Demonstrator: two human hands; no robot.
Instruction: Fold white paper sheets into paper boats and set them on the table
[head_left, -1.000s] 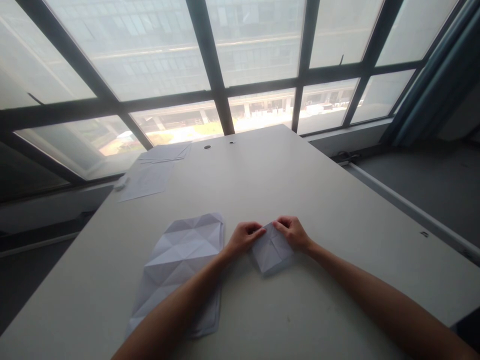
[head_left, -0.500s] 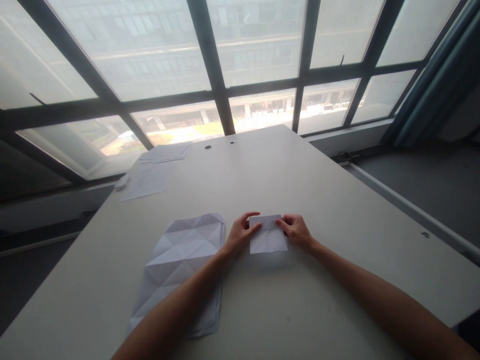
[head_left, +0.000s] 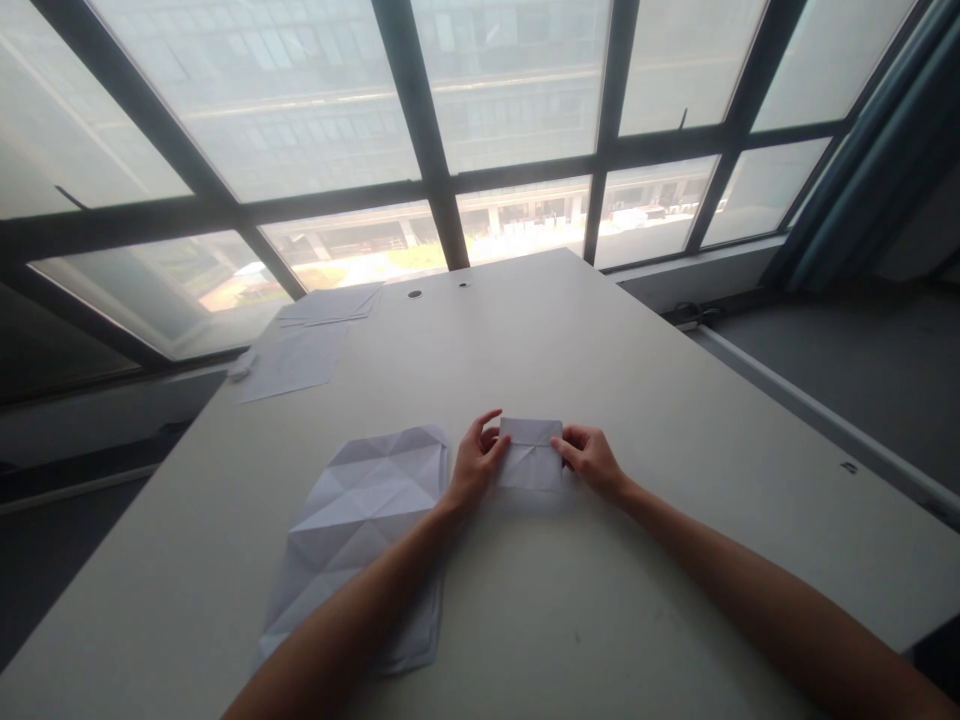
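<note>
A small folded sheet of white paper (head_left: 531, 462) is held between my two hands above the white table, with a crease across its upper part. My left hand (head_left: 477, 460) grips its left edge, thumb on the front face and index finger raised beyond the top corner. On the right edge, my right hand (head_left: 589, 458) pinches the paper between thumb and curled fingers. Left of it lies a stack of larger creased paper sheets (head_left: 367, 500), partly covered by my left forearm.
Loose flat sheets (head_left: 296, 362) lie at the table's far left, beside a small crumpled white item (head_left: 241, 366). The white table (head_left: 675, 540) reaches up to large framed windows (head_left: 517, 90). A dark blue curtain (head_left: 840, 190) hangs at the right.
The folded paper has risen slightly and tilted, so it looks shorter. My left index finger has lifted off the paper's top edge. The right hand has barely moved.
</note>
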